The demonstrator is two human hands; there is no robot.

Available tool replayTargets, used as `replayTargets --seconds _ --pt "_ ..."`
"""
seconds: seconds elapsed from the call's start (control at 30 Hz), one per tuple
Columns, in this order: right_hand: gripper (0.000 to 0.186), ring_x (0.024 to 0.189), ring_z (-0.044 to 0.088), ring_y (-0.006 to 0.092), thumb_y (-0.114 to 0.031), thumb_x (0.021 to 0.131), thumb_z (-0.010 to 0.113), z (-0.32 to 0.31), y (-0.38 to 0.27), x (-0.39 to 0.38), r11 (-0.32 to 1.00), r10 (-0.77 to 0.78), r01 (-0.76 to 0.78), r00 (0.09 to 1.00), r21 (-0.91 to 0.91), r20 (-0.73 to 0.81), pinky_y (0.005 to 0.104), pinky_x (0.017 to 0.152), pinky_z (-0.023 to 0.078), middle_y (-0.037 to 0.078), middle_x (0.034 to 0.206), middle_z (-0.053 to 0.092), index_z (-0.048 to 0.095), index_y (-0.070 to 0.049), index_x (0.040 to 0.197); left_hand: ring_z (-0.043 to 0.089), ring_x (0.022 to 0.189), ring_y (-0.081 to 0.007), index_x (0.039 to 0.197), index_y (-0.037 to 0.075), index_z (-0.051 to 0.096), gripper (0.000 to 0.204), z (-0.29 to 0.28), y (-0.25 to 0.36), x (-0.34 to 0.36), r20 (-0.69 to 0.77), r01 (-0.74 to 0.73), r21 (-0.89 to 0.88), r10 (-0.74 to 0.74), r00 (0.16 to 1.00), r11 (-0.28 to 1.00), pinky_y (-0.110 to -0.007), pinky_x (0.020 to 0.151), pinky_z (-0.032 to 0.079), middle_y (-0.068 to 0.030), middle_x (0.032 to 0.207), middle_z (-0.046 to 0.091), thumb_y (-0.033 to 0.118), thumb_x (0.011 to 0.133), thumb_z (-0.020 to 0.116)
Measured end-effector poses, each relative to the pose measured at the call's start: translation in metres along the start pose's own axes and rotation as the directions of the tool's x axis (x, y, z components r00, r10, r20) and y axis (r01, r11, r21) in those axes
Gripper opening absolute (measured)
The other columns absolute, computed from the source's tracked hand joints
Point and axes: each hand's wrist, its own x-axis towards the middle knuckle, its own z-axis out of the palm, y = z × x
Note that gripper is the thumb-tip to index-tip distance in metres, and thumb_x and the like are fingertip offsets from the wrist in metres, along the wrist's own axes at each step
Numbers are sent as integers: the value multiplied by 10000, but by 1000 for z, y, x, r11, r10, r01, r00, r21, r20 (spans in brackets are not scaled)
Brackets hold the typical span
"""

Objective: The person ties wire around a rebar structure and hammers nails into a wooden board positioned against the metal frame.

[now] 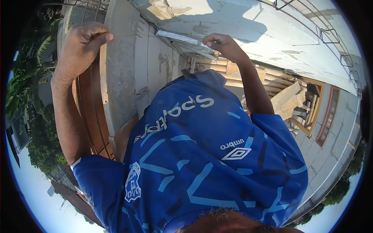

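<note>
My left hand (87, 46) is raised at the upper left, its thumb and forefinger pinched on one end of a thin string (126, 35) or wire. The string runs rightward over a grey concrete ledge (120, 73) toward my right hand (223, 46). There the fingers are closed in a pinch, seemingly on the other end, though the line is too fine to follow all the way. A silvery metal strip (176, 36) lies beyond, its end close to my right fingertips in the picture; whether they touch is unclear.
Pale block walls (272, 48) with mortar patches rise ahead and to the right. Steel bar cages (330, 36) run along the right wall's top. Bamboo poles (276, 79) and wooden boards (287, 101) lie below. Leafy plants (42, 128) stand at the left.
</note>
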Motion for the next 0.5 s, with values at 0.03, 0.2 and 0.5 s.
replayTargets --seconds 0.03,0.2,0.5 --pt "222 875 575 126 -240 934 657 5 1 2 1000 24 -23 1000 14 -10 292 791 451 23 933 668 705 -51 1040 565 732 -135 931 -31 663 133 4 4 4 -4 -71 54 71 997 996 -302 677 465 -45 784 620 91 892 699" --pt "372 1022 592 134 -252 965 624 19 26 6 961 -87 125 983 247 -161 268 837 461 88 1138 670 584 -69 1287 550 630 -251 797 -12 612 102 26 22 19 64 -226 161 219 974 961 -400 588 418 -100 692 515 29 867 673" --pt "283 1042 659 289 -188 919 551 78 224 -73 783 456 -243 850 -572 262 382 868 527 187 1164 677 713 -115 1139 572 666 -298 866 13 653 169 36 23 25 79 -288 359 278 957 888 -415 599 443 -105 723 554 -65 722 694"
